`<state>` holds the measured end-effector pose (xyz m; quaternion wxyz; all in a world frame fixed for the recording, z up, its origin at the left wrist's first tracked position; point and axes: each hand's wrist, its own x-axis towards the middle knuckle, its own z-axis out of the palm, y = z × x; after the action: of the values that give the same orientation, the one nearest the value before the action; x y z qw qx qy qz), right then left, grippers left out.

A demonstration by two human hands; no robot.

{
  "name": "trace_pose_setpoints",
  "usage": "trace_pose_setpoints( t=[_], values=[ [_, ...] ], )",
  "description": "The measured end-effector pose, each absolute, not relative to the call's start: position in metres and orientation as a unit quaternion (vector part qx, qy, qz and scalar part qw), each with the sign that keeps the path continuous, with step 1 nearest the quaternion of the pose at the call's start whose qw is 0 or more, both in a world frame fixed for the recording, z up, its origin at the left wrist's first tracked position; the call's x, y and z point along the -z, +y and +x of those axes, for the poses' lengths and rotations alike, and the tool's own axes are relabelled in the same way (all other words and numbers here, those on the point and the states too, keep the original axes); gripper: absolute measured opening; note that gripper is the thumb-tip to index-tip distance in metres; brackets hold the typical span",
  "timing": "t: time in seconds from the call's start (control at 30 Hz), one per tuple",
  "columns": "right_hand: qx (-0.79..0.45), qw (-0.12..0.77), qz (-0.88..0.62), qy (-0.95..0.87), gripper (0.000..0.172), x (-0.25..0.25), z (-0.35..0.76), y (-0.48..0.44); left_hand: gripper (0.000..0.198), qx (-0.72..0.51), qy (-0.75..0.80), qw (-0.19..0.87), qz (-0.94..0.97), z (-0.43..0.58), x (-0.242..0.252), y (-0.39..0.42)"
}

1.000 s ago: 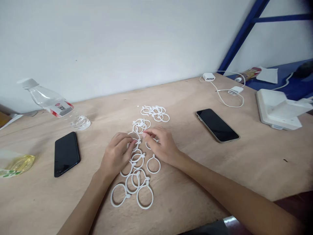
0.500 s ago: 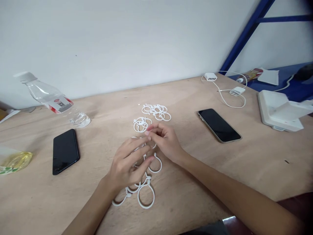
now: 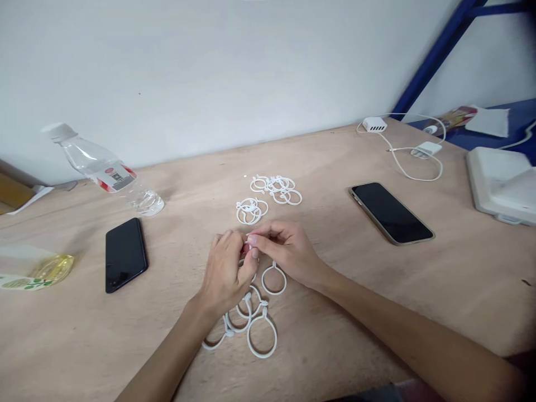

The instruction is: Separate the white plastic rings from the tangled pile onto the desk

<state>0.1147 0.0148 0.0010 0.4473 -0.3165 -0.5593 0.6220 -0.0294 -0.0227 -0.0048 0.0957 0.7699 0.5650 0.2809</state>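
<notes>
My left hand (image 3: 228, 271) and my right hand (image 3: 288, 251) meet over the middle of the table, fingertips pinched together on a small white plastic ring (image 3: 248, 244). Most of that ring is hidden by the fingers. Below and between my hands lie several white rings with their ends joined, among them a front ring (image 3: 262, 356) and another ring (image 3: 274, 293) under my right wrist. Beyond my fingertips sits a small cluster of white rings (image 3: 252, 221), and farther back is a second group of rings (image 3: 292, 204), some with their ends apart.
On the left stand a tilted-looking clear water bottle (image 3: 115, 176), a dark phone (image 3: 125, 254) and a bag with yellow contents (image 3: 52, 271). To the right are a cased phone (image 3: 389, 212), a white charger with cable (image 3: 374, 124) and a white stand (image 3: 502, 184). A wall closes the back.
My left hand's spread fingers have curled in, and both thumbs now press together at the ring. The whole view has shifted slightly, so things on the table appear farther right.
</notes>
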Motion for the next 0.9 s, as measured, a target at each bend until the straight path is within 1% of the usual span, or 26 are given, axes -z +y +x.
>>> trace_pose_setpoints(
  t=[0.17, 0.23, 0.27, 0.33, 0.43, 0.5, 0.57, 0.63, 0.7, 0.73, 0.8, 0.83, 0.9],
  values=[
    [-0.606, 0.423, -0.318, -0.594, 0.019, -0.004, 0.117, 0.015, 0.028, -0.273, 0.532, 0.092, 0.796, -0.034, 0.004, -0.020],
    [-0.574, 0.412, -0.325, -0.629, 0.021, -0.003, 0.119, 0.018, 0.028, -0.260, 0.528, 0.076, 0.805, -0.036, 0.003, -0.019],
    [-0.537, 0.409, -0.336, -0.657, 0.022, -0.002, 0.121, 0.021, 0.026, -0.249, 0.530, 0.065, 0.808, -0.037, 0.002, -0.019],
    [-0.414, 0.408, -0.369, -0.726, 0.021, 0.003, 0.125, 0.027, 0.022, -0.222, 0.532, 0.049, 0.816, -0.040, 0.000, -0.019],
    [-0.197, 0.378, -0.421, -0.801, 0.018, 0.012, 0.132, 0.037, 0.028, -0.200, 0.526, 0.056, 0.825, -0.043, 0.000, -0.019],
    [-0.134, 0.337, -0.434, -0.825, 0.018, 0.016, 0.134, 0.041, 0.033, -0.211, 0.537, 0.067, 0.814, -0.044, 0.002, -0.018],
    [-0.139, 0.303, -0.418, -0.845, 0.020, 0.018, 0.134, 0.042, 0.036, -0.228, 0.566, 0.061, 0.790, -0.046, 0.005, -0.016],
    [-0.156, 0.297, -0.398, -0.854, 0.023, 0.018, 0.132, 0.040, 0.038, -0.225, 0.595, 0.050, 0.770, -0.046, 0.009, -0.013],
    [-0.159, 0.308, -0.398, -0.849, 0.015, 0.017, 0.130, 0.039, 0.038, -0.205, 0.608, 0.052, 0.765, -0.046, 0.012, -0.012],
    [-0.155, 0.310, -0.406, -0.846, 0.017, 0.017, 0.130, 0.038, 0.037, -0.194, 0.607, 0.058, 0.768, -0.046, 0.012, -0.012],
    [-0.145, 0.293, -0.421, -0.846, 0.032, 0.018, 0.129, 0.038, 0.036, -0.182, 0.597, 0.071, 0.778, -0.044, 0.010, -0.014],
    [-0.137, 0.278, -0.425, -0.851, 0.034, 0.019, 0.129, 0.039, 0.036, -0.182, 0.591, 0.076, 0.782, -0.044, 0.009, -0.015],
    [-0.127, 0.264, -0.434, -0.852, 0.027, 0.022, 0.128, 0.042, 0.037, -0.184, 0.588, 0.085, 0.783, -0.042, 0.007, -0.016]
  ],
)
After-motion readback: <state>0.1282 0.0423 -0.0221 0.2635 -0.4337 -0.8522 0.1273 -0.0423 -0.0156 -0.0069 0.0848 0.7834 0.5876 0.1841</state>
